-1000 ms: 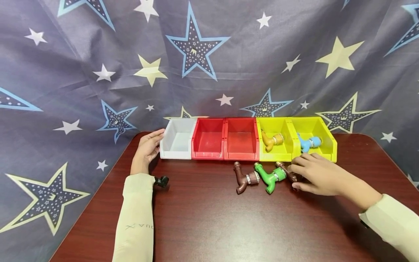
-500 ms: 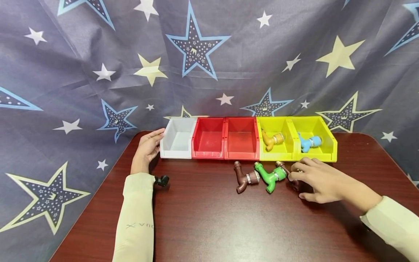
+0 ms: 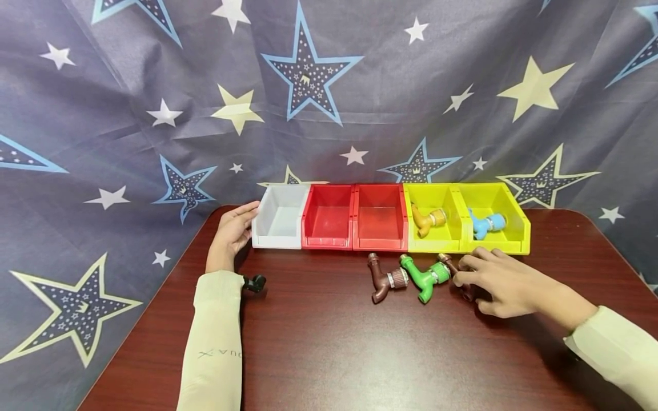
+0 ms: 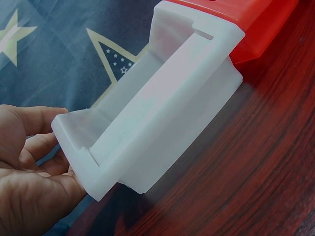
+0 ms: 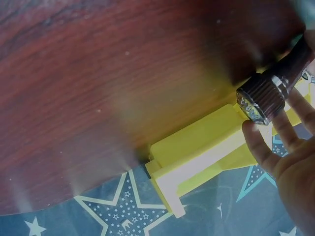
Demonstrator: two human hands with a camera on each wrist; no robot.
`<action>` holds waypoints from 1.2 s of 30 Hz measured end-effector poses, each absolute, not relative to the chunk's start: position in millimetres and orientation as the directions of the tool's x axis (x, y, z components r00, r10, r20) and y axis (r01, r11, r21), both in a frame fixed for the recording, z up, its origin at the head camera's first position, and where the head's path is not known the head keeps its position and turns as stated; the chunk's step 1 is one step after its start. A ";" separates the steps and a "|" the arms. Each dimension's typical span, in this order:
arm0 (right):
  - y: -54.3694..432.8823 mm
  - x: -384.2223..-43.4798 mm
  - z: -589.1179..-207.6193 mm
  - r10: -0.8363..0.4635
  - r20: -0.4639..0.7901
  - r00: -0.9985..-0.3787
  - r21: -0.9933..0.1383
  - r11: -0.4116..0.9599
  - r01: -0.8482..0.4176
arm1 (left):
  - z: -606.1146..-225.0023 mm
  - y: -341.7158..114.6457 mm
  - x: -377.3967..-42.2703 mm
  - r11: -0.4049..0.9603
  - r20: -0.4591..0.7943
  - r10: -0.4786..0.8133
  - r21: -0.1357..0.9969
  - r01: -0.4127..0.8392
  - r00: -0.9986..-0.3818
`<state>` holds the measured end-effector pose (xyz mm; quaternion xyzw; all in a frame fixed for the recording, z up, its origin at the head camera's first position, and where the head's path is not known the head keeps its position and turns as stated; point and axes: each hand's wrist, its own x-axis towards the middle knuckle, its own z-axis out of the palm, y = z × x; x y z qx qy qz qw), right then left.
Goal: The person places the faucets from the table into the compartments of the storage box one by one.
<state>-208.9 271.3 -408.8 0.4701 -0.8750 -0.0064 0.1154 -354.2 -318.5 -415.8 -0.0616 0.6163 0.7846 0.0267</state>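
My left hand [image 3: 232, 233] rests its fingers against the outer side of the white bin [image 3: 277, 242], at the left end of the bin row. In the left wrist view, fingertips and thumb touch the white bin's [image 4: 162, 108] near end wall. My right hand [image 3: 506, 282] holds a brown tap [image 3: 466, 291] on the table, fingers bent over it and hiding most of it. Its ribbed knob [image 5: 261, 98] shows by the fingers in the right wrist view. Just left lie a green tap [image 3: 424, 278] and another brown tap [image 3: 381, 279].
Two red bins [image 3: 327, 242] [image 3: 380, 244] stand beside the white one. An orange tap [image 3: 428, 220] lies in one yellow bin [image 3: 437, 245], a blue tap [image 3: 487, 223] in the other yellow bin [image 3: 520, 240]. A starry cloth [image 3: 329, 142] hangs behind the table.
The right hand has shifted slightly right and toward the person, and the brown tap beneath it has moved slightly right, away from the green tap. The left hand stays put.
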 end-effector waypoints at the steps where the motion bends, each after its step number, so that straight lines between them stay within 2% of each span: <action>1: 271.5 -208.8 -408.9 -0.822 0.200 -0.533 0.122 0.560 -0.819 | -415.8 -318.4 -354.1 -0.243 -0.128 -0.031 0.963 -0.116 -0.991; 6: 272.0 -209.2 -408.8 -0.815 0.206 -0.541 0.123 0.571 -0.812 | -416.5 -318.5 -354.8 -0.260 -0.122 -0.035 0.960 -0.109 -0.992; 16: 272.9 -212.0 -412.1 -0.798 0.140 -0.587 0.085 0.600 -0.795 | -418.4 -319.5 -357.0 -0.262 -0.127 -0.038 0.959 -0.112 -0.991; 28: 267.9 -210.3 -410.1 -0.789 0.141 -0.597 0.066 0.610 -0.790 | -417.8 -320.2 -357.3 -0.265 -0.135 -0.035 0.956 -0.121 -0.990; 36: 267.9 -211.1 -410.9 -0.766 0.108 -0.634 0.073 0.642 -0.763 | -416.2 -318.8 -355.7 -0.261 -0.123 -0.039 0.959 -0.109 -0.992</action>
